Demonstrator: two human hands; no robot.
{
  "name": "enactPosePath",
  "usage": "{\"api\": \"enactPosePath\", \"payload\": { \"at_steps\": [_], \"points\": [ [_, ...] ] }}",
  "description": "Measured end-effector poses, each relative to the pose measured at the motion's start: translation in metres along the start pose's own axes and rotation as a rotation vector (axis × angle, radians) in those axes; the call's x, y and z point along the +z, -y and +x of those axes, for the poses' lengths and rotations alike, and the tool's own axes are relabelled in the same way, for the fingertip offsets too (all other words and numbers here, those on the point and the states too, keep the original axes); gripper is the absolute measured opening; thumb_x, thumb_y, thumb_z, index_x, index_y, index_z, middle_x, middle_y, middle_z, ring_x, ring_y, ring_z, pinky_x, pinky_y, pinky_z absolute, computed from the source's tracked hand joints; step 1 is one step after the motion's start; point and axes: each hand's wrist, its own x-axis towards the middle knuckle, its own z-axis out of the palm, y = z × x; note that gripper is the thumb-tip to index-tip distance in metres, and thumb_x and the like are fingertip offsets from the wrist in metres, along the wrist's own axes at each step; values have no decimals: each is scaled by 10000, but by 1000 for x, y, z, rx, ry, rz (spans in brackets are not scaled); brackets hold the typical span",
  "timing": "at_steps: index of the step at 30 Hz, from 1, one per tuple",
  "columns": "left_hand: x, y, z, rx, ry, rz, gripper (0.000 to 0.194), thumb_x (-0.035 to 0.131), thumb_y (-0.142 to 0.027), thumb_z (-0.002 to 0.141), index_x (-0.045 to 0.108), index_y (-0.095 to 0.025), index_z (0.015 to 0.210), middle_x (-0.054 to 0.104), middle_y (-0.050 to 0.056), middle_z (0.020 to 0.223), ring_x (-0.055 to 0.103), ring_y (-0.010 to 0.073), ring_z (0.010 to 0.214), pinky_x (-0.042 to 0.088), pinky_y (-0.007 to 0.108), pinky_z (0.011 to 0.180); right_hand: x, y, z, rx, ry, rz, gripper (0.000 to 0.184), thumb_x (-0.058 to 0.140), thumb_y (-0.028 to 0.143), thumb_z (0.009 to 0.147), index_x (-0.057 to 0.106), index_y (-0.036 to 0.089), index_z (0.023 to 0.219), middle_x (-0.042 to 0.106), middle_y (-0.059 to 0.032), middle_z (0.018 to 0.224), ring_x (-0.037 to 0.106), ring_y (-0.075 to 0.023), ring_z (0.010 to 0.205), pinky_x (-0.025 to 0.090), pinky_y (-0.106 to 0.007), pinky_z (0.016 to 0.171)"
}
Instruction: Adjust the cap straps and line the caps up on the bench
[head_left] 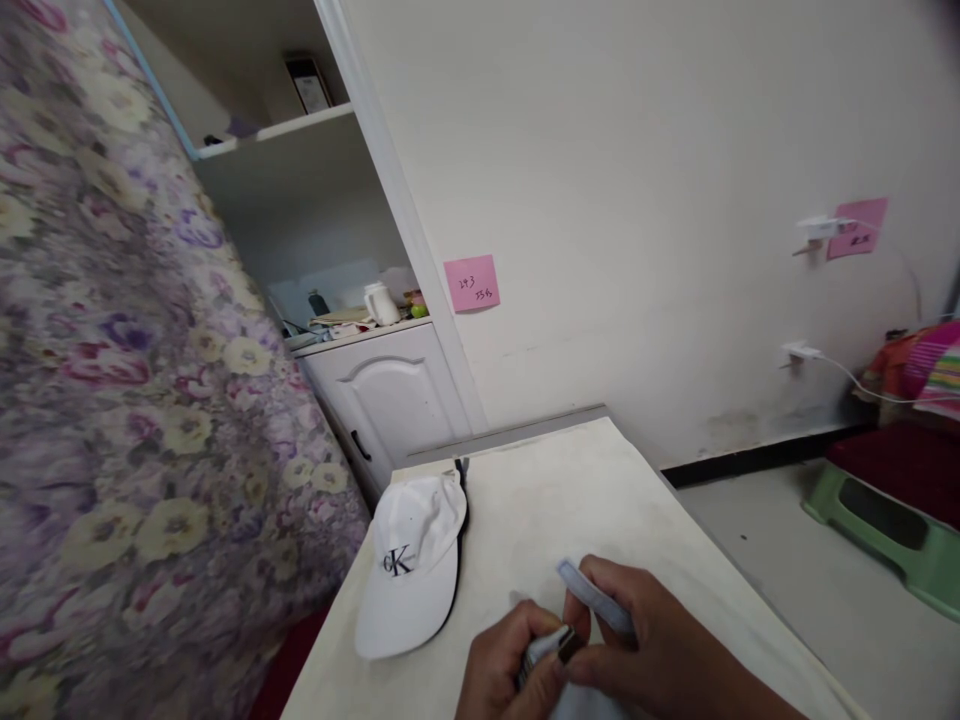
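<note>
Both my hands are low over the near part of a cream table (645, 500). My left hand (502, 670) is closed around a small light-coloured object with a dark metal end (551, 648). My right hand (660, 650) is closed on a thin pale blue-white stick-like piece (592, 595) that points up and to the left. The two hands touch each other. I cannot make out exactly what the objects are. A white cap (412, 560) with a black logo lies on the table to the left of my hands.
A floral cloth (112, 350) fills the left side. Behind the table is a white cabinet (382, 390) with shelves and small items. Pink notes (471, 283) stick to the wall. A green stool (892, 530) stands on the floor at right, near plugged chargers (802, 352).
</note>
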Motion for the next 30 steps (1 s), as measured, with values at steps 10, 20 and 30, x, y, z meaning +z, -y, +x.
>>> {"api": "enactPosePath", "payload": {
  "at_steps": [10,20,30],
  "points": [
    [5,22,8,-28,64,-214,378,629,-570,850,598,-194,819,626,32,832,525,185,778,389,294,733,-3,-2,4,-41,-36,-38,193,700,109,652,566,205,752,528,75,648,483,-119,641,353,-237,579],
    [4,15,2,-22,-19,-330,309,689,-494,831,623,-197,782,567,-2,779,515,178,770,377,289,736,-17,-6,-13,-150,-89,-193,159,415,361,1013,537,259,1011,603,-5,954,577,-169,876,442,-288,813],
    [-3,17,0,254,23,-242,171,637,-374,911,735,-235,894,665,19,827,599,183,800,411,276,749,-28,2,-16,-232,-12,-355,362,335,380,1022,423,240,700,513,29,670,501,-147,632,394,-274,626]
  ]
}}
